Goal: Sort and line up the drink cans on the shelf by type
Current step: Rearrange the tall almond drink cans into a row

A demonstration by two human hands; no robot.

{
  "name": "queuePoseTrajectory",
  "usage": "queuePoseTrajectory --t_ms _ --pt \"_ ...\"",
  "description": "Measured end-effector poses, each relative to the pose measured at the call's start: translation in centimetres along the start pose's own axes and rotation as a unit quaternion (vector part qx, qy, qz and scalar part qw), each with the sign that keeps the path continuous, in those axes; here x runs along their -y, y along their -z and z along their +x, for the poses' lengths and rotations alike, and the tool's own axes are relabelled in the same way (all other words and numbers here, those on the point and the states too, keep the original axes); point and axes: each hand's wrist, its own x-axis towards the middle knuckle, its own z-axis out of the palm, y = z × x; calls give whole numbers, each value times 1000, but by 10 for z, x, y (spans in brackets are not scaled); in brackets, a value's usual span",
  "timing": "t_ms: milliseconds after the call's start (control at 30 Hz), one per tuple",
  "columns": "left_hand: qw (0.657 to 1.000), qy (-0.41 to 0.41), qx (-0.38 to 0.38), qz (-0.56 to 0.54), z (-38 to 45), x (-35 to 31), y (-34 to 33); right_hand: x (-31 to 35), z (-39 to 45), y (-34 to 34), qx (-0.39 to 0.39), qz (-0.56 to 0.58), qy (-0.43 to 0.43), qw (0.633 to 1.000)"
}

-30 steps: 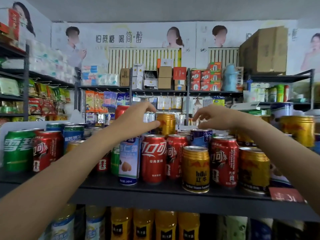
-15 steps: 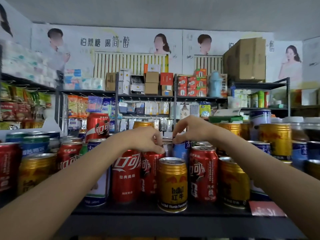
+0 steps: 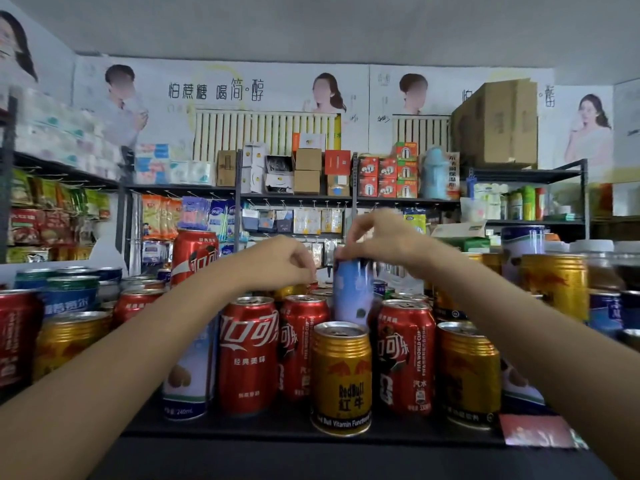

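A dark shelf [image 3: 298, 429] holds mixed drink cans. Red cola cans [image 3: 248, 355] and gold Red Bull cans [image 3: 342, 377] stand along the front. My right hand [image 3: 375, 237] grips the top of a tall blue and white can [image 3: 351, 294], lifted above the cans around it. My left hand [image 3: 287, 259] hovers over the middle cans with its fingers curled; I see nothing in it. Another blue and white can [image 3: 188, 372] stands partly hidden behind my left forearm.
More cola, gold and blue cans crowd the left [image 3: 71, 296] and right [image 3: 554, 285] of the shelf, some stacked. A red price tag [image 3: 535, 434] hangs at the front edge. Store racks of snacks and boxes [image 3: 306, 173] stand behind.
My right hand has closed on the blue and white can and raised it out of the back row. My left hand has stayed over the middle cans. The view has tilted up.
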Motion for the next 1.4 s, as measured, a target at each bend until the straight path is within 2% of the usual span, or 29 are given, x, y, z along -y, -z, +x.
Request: queuePoseTrajectory --t_ms 100,200,400,467,567,733,800,900,1000,1067,1133,1233,1400 --pt "1000 10 19 10 1 0 -6 -8 -5 -21 34 -79 9 996" --pt "999 10 38 7 4 -3 -13 -14 -11 -21 59 -94 4 994" --pt "999 -17 34 -17 12 -25 -20 -10 -20 27 113 -96 27 988" --pt "998 -36 50 -25 14 -31 -22 -10 -30 49 161 -157 6 974" --pt "996 -55 72 -5 16 -36 -29 -19 -48 51 259 -242 -48 934" --pt "997 -49 48 45 21 -36 -40 -34 -63 21 173 -216 -28 961" --pt "997 -57 40 45 20 -36 -41 -35 -65 24 160 -186 -32 969" --pt "997 -63 38 38 18 -36 -41 -33 -65 45 155 -47 -59 985" --pt "996 -61 43 44 18 -36 -41 -28 -58 72 57 68 -60 994" --pt "996 -60 45 41 19 -36 -41 -22 -53 86 -25 107 -57 992" --pt "996 -62 46 35 19 -34 -41 -18 -49 92 -75 121 -47 989" --pt "996 -62 50 29 19 -34 -41 -16 -48 92 -97 119 -36 988" --pt "996 -59 62 27 21 -33 -41 -16 -52 87 -73 116 -40 990"
